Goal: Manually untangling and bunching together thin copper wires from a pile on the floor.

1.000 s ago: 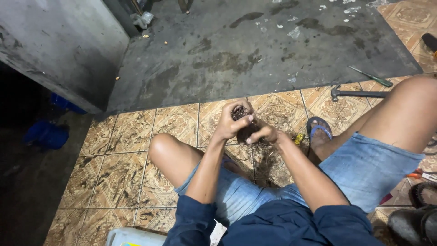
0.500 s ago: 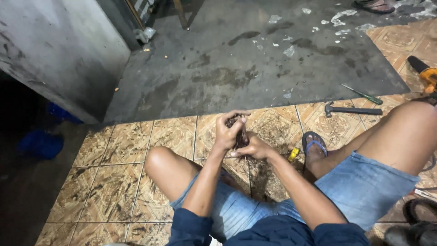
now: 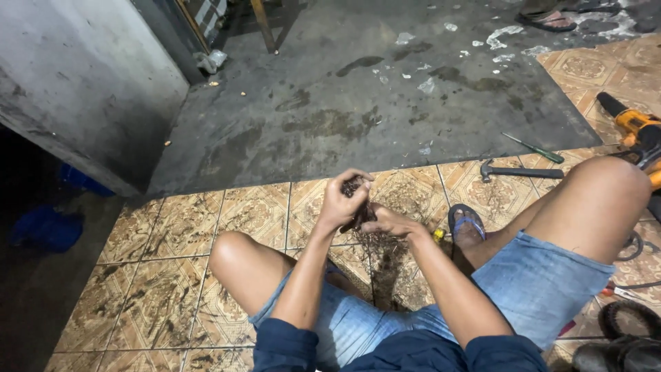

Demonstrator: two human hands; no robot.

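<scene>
One dark, tangled clump (image 3: 358,200) of wiry or fibrous stuff is held up between the two hands, above the patterned floor tiles (image 3: 258,210) and between the bent knees. What it is made of cannot be told. Its top is pinched under the curled fingertips (image 3: 359,175) of the left hand (image 3: 342,201), which is closed around it from the left side. Its lower part is gripped by the right hand (image 3: 387,222), whose fingers are folded over it from the right and just below. The two hands are pressed close together, touching around the clump. Loose strands are seen hanging down from it, with dark debris scattered on the tiles beneath.

Just beside the right hand a blue sandal (image 3: 467,222) is worn on the foot. Further out, a hammer (image 3: 518,171) and a green-handled screwdriver (image 3: 533,148) are laid near the edge of the grey concrete floor (image 3: 358,103). A yellow power drill (image 3: 637,127) is seen at the far right.
</scene>
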